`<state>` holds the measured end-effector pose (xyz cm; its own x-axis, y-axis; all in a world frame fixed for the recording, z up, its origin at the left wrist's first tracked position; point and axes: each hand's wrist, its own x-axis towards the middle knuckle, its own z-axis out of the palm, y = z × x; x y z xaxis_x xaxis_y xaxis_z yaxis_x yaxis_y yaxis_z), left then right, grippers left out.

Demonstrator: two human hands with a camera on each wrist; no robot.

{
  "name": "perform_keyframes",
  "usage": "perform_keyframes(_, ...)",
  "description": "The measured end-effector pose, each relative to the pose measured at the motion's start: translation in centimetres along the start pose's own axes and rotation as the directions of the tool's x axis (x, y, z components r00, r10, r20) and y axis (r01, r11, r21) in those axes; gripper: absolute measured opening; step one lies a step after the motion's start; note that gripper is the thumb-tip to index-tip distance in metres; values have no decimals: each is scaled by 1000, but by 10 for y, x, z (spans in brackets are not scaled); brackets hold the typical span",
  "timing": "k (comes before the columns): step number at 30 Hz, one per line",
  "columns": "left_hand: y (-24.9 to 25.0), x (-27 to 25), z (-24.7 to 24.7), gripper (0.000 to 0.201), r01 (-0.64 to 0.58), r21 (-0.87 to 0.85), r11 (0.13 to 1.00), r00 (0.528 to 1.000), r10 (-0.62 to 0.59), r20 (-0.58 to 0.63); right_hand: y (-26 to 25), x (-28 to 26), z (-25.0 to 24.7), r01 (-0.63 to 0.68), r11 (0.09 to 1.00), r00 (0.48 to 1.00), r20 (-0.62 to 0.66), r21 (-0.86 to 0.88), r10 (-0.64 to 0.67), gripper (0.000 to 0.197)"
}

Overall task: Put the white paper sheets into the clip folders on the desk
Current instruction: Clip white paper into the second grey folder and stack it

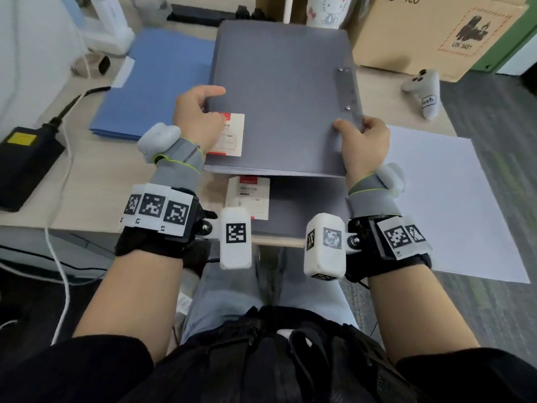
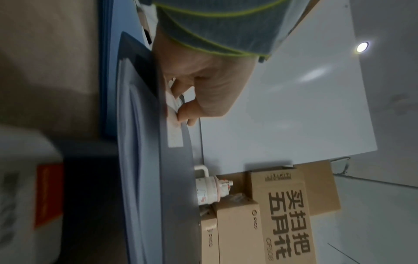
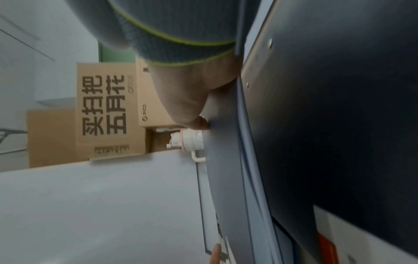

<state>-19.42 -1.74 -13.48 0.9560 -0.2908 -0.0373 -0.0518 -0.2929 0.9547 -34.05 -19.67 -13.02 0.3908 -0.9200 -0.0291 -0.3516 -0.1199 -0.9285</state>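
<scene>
In the middle of the head view, the left hand (image 1: 200, 112) and right hand (image 1: 361, 141) pinch the side edges of a gray clip folder (image 1: 284, 91), held over another gray folder (image 1: 302, 210). White paper sheets (image 1: 453, 199) lie at right. A blue folder (image 1: 162, 82) lies at upper left, a cardboard box (image 1: 436, 33) and a white controller (image 1: 422, 91) at upper right.

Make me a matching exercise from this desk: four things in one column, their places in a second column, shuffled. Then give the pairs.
Things:
1. grey folder
2. blue folder
3. white paper sheet
4. game controller

Places:
A. flat on the desk, right of the right hand
B. held at its side edges by both hands, the left hand included
C. near the cardboard box, far right
D. flat on the desk, left of the grey folder

Pairs: 1-B, 2-D, 3-A, 4-C
</scene>
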Motion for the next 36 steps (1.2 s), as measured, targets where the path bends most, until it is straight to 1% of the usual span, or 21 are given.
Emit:
perform_keyframes(1, -2, 6, -7, 54, -2, 4, 1000, 1000, 2, -10, -5, -2, 10, -4, 1000, 1000, 26, 7, 4, 48)
perform_keyframes(4, -8, 26, -24, 59, 19, 24, 1000, 999, -18, -51, -14, -3, 43, 13, 998, 998, 58, 55, -17, 50)
perform_keyframes(7, -14, 48, -44, 60, 41, 51, 998, 992, -34, -122, -23, -4, 77, -2, 999, 994, 111, 52, -4, 44)
perform_keyframes(10, -15, 70, -60, 56, 88, 85, 993, 981, -72, -181, -30, -4, 105, -29, 998, 982, 187, 52, 19, 46)
perform_keyframes(15, -16, 105, -86, 50, 146, 188, 971, 971, -104, -216, -49, -11, 150, -100, 994, 963, 257, 47, 85, 51)
perform_keyframes(19, -20, 117, -101, 50, 152, 224, 963, 966, -96, -240, -52, -15, 166, -118, 992, 949, 300, 44, 99, 52)
perform_keyframes(24, -33, 127, -108, 52, 165, 290, 943, 974, -109, -199, -50, -19, 184, -139, 990, 936, 328, 19, 125, 49)
perform_keyframes(28, -38, 126, -108, 56, 154, 320, 935, 977, -95, -190, -50, -23, 185, -126, 992, 941, 320, 30, 110, 63)
perform_keyframes(29, -39, 125, -109, 56, 149, 325, 934, 978, -90, -189, -50, -25, 185, -115, 993, 942, 321, 25, 101, 63)
perform_keyframes(32, -41, 124, -109, 57, 151, 341, 928, 980, -95, -175, -51, -28, 185, -70, 997, 940, 334, 10, 63, 46)
perform_keyframes(35, -40, 122, -108, 52, 134, 436, 890, 986, -75, -151, -52, -29, 181, -19, 1000, 932, 362, -12, 22, 30)
perform_keyframes(36, -39, 121, -107, 50, 122, 470, 874, 989, -64, -136, -52, -28, 179, 2, 1000, 929, 371, -23, 6, 21)
